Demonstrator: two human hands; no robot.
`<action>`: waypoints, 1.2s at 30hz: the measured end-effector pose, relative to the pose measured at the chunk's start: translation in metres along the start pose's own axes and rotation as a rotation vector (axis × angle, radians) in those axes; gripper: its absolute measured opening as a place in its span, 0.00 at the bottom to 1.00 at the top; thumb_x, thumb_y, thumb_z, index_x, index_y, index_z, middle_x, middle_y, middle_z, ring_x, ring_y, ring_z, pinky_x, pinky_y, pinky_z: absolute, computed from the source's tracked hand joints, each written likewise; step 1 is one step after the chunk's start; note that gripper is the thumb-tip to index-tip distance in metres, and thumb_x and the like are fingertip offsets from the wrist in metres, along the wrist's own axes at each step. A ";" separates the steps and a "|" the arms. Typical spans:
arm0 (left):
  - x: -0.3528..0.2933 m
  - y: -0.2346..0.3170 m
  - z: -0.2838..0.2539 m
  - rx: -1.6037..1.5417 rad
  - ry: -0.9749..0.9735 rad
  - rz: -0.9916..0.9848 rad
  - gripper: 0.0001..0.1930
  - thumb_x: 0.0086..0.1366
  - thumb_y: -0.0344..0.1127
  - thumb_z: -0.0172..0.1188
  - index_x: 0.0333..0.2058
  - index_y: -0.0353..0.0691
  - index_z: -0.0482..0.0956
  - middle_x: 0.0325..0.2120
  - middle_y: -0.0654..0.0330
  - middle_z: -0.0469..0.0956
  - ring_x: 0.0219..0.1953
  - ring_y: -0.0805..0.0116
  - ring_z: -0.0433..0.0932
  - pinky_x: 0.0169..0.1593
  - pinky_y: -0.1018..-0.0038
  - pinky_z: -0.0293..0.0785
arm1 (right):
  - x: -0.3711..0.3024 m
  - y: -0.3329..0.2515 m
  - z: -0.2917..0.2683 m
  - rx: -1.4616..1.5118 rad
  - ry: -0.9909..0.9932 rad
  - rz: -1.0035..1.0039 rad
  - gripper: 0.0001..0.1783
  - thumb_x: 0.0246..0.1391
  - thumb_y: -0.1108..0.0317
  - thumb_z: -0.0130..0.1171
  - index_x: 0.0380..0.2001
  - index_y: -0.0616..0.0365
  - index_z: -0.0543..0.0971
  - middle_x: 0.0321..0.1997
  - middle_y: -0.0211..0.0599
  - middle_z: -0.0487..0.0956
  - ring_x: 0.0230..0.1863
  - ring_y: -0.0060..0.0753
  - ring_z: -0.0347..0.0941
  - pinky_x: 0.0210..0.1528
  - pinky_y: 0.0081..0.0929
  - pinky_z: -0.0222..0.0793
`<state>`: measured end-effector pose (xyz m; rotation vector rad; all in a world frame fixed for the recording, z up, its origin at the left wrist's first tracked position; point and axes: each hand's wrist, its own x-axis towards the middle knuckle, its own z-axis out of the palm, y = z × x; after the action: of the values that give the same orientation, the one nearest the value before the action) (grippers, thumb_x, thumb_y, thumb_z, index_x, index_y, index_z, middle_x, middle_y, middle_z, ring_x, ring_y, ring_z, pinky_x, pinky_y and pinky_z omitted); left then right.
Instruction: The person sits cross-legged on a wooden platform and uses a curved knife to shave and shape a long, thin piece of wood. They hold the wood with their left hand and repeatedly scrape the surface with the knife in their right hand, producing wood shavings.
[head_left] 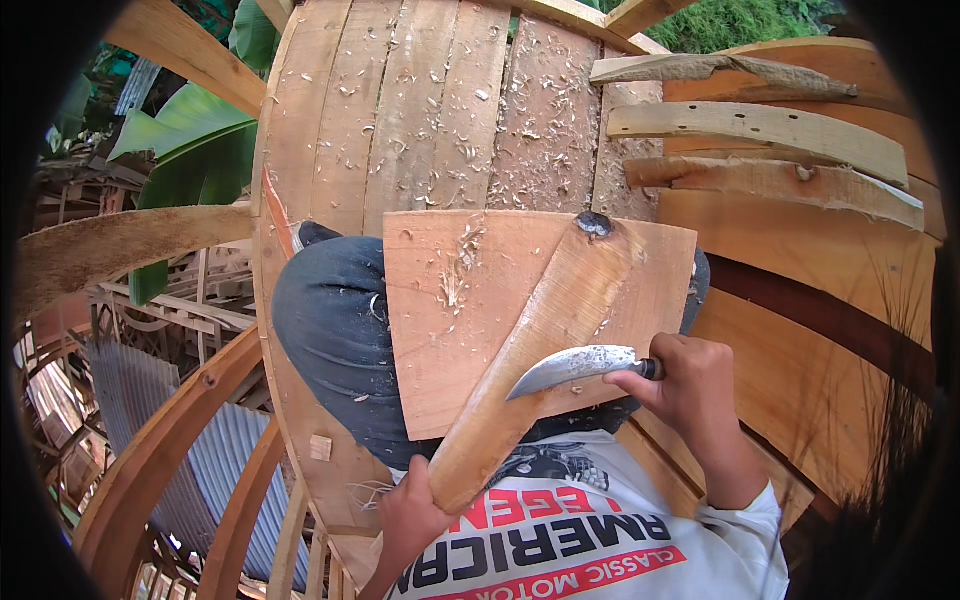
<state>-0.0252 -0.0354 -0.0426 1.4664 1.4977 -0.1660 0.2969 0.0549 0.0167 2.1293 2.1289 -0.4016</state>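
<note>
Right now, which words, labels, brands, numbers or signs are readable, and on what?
White shirt, wording not copied here, all upside down:
- bold red lettering
- bold black lettering
- pale lettering on a red band
Knife, wood strip, lap board: no lettering I can make out.

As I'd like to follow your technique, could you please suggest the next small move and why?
Probably a light shaving stroke with the knife along the wooden strip: the right hand holds the knife over it, and the left hand holds the strip's near end.
</note>
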 end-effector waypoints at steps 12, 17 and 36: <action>-0.001 0.012 -0.002 0.077 0.050 0.031 0.34 0.43 0.62 0.74 0.31 0.41 0.66 0.20 0.52 0.76 0.22 0.49 0.79 0.25 0.59 0.72 | 0.004 0.029 0.009 -0.110 0.095 0.079 0.34 0.40 0.35 0.68 0.12 0.58 0.73 0.09 0.39 0.70 0.13 0.42 0.71 0.16 0.32 0.64; -0.001 0.005 0.001 0.061 0.021 0.024 0.35 0.42 0.63 0.74 0.32 0.40 0.66 0.20 0.52 0.77 0.23 0.49 0.79 0.25 0.59 0.72 | -0.016 0.008 0.005 0.009 0.031 0.061 0.33 0.39 0.36 0.68 0.11 0.57 0.71 0.09 0.38 0.69 0.12 0.41 0.70 0.16 0.33 0.63; -0.002 0.011 0.004 0.000 0.013 -0.009 0.34 0.47 0.60 0.72 0.37 0.40 0.64 0.23 0.48 0.78 0.27 0.45 0.80 0.29 0.56 0.73 | 0.000 0.027 0.026 -0.035 0.245 0.061 0.35 0.38 0.33 0.67 0.11 0.57 0.69 0.10 0.36 0.67 0.13 0.39 0.68 0.17 0.30 0.62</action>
<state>-0.0142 -0.0367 -0.0379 1.4634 1.5148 -0.1629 0.3206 0.0476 -0.0110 2.3229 2.1656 -0.1003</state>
